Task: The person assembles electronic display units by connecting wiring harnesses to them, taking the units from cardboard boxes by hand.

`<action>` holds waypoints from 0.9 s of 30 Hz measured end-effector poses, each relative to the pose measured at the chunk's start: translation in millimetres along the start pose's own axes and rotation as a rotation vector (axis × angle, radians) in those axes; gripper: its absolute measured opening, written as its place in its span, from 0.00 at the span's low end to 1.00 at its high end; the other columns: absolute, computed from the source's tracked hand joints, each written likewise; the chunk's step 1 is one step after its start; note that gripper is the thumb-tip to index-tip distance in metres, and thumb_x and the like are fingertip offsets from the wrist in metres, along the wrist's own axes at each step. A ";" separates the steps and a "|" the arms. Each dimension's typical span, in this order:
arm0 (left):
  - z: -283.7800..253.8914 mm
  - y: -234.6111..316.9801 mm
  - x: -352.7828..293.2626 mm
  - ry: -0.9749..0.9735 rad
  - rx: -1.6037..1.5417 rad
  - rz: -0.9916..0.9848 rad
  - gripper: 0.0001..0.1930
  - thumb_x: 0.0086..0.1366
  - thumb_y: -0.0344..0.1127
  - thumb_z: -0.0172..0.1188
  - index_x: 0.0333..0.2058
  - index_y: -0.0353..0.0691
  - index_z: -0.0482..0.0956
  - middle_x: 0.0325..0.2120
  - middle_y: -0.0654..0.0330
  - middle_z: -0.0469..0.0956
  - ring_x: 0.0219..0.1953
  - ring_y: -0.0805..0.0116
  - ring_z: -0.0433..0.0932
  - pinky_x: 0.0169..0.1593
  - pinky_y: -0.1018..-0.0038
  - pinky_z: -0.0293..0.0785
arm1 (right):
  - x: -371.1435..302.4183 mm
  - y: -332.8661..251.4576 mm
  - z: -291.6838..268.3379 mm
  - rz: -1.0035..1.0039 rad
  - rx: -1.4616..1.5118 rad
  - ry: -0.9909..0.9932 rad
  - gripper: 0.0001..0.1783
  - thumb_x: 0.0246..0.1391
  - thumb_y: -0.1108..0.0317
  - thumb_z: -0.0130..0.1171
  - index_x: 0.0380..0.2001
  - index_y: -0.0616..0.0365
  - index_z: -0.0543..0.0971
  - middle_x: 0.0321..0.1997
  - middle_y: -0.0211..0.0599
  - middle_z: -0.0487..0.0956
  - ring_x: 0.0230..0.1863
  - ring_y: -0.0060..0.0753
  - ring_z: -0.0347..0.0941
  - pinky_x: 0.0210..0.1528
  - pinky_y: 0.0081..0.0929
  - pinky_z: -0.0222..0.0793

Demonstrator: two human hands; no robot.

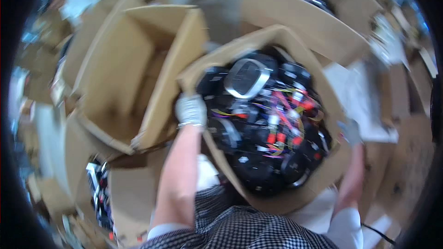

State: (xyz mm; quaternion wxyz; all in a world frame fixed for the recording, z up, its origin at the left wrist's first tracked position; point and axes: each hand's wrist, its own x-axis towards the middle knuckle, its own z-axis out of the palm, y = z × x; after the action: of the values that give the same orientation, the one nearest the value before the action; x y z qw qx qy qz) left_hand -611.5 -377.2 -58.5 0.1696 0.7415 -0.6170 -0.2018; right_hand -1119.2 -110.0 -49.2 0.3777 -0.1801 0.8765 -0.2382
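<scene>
Two gloved hands [190,109] [350,131], one full carton [258,41]

A brown cardboard box [277,41] is held up at chest level, gripped on its two opposite walls by the gloved left hand [190,109] and the gloved right hand [350,131]. Its top is open and its flaps are folded outward; the whole box is tilted slightly, with the far rim raised. It is filled almost to the rim with a heap of black electronic parts [263,124], tangled with red, orange and purple wires. On top of the heap, toward the far left corner, an oval black device with a silver rim [247,78] is seen lying tilted (finer detail is lost to motion blur)
</scene>
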 end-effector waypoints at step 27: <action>11.0 33.4 82.7 -0.080 0.130 0.155 0.18 0.59 0.41 0.52 0.40 0.33 0.76 0.41 0.40 0.76 0.46 0.45 0.74 0.51 0.58 0.68 | -26.3 -0.8 26.7 -0.291 -0.921 0.308 0.34 0.52 0.44 0.51 0.44 0.70 0.74 0.39 0.60 0.77 0.42 0.60 0.73 0.49 0.44 0.66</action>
State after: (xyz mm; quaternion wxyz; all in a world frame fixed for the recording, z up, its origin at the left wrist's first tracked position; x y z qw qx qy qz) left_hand -632.5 -464.6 -58.7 0.1114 0.6925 -0.6905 -0.1769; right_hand -1082.0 -105.2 -49.7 0.0885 -0.4111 0.9019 0.0991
